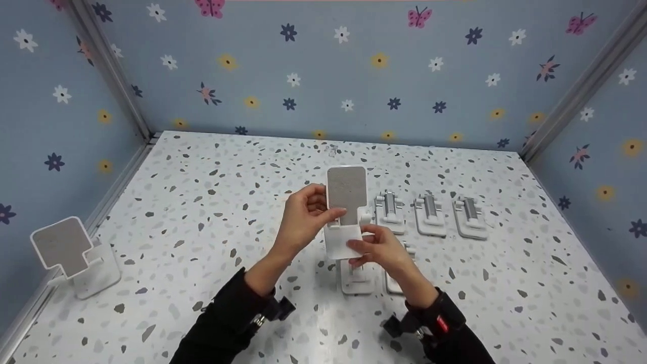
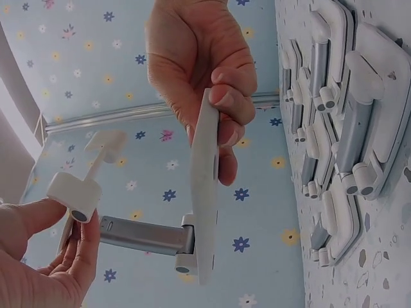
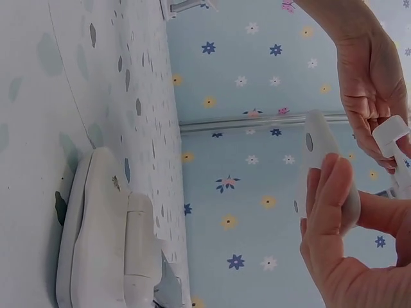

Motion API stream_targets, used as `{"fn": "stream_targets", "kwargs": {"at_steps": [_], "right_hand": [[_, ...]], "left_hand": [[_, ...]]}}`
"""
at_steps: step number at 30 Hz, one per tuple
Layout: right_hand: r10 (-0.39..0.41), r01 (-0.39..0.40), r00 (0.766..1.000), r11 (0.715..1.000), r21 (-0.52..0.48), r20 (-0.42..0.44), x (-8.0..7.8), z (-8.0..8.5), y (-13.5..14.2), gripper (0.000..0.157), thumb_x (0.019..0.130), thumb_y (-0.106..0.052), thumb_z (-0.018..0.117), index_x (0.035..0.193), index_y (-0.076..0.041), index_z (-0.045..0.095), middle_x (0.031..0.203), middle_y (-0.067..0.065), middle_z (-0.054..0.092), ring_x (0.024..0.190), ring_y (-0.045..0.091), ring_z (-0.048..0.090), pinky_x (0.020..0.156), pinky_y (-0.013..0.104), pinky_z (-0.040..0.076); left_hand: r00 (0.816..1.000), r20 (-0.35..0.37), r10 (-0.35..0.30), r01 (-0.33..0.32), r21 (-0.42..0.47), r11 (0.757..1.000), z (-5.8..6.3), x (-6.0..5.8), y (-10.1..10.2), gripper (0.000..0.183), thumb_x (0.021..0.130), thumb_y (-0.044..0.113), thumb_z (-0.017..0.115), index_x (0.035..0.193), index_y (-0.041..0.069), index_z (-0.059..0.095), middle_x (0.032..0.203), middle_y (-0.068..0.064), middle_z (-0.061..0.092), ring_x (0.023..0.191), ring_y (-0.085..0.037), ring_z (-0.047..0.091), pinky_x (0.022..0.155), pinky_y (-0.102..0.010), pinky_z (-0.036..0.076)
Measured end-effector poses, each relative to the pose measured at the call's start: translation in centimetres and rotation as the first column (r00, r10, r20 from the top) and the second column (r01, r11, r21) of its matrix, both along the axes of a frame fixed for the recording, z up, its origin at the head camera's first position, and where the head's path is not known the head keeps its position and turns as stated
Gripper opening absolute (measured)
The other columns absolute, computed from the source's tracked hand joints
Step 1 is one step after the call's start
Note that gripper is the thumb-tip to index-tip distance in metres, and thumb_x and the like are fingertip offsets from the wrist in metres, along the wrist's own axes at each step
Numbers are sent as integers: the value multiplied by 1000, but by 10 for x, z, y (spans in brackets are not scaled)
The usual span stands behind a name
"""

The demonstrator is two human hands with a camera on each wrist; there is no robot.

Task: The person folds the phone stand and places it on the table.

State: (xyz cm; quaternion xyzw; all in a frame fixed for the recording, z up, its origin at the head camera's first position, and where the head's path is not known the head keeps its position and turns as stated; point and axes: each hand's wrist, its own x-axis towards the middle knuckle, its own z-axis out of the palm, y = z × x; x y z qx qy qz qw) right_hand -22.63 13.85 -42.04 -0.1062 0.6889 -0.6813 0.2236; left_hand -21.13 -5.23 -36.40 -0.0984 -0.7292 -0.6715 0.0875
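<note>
Both hands hold an unfolded white phone stand [image 1: 347, 188] with a grey pad on its upper plate, raised over the table's middle. My left hand [image 1: 299, 218] pinches the stand near the lower end of that plate, its thumb across the front. My right hand [image 1: 382, 251] grips the flat white base [image 1: 337, 245] by its edge, fingers and thumb on opposite faces. In the left wrist view, a silver arm [image 2: 144, 235] runs between base and upper part, at a wide angle to the base. The right wrist view shows the base [image 3: 326, 144] edge-on.
Several folded phone stands [image 1: 430, 215] lie at the right, two of them partly behind the right hand and the held stand. An unfolded stand [image 1: 63, 245] stands at the far left. Flower-patterned walls [image 1: 323, 76] border the speckled table [image 1: 202, 202].
</note>
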Motion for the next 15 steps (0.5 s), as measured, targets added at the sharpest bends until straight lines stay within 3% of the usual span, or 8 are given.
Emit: {"fn": "stream_targets", "kwargs": {"at_steps": [7, 15], "right_hand": [[-31, 32, 999, 999, 24, -36, 1, 0, 1, 39, 91, 1, 59, 124, 19, 48, 91, 11, 73, 66, 11, 70, 59, 23, 59], [-48, 50, 999, 997, 54, -24, 1, -1, 1, 38, 91, 0, 59, 123, 17, 48, 89, 8, 71, 70, 10, 69, 60, 22, 58]], "left_hand": [[990, -125, 67, -79, -90, 993, -4, 1, 7, 26, 80, -1, 77, 99, -9, 61, 87, -23, 70, 75, -25, 69, 65, -18, 54], [960, -258, 110, -163, -195, 967, -15, -5, 14, 25, 81, 2, 76, 97, -7, 60, 84, -20, 71, 72, -26, 69, 66, -27, 58]]}}
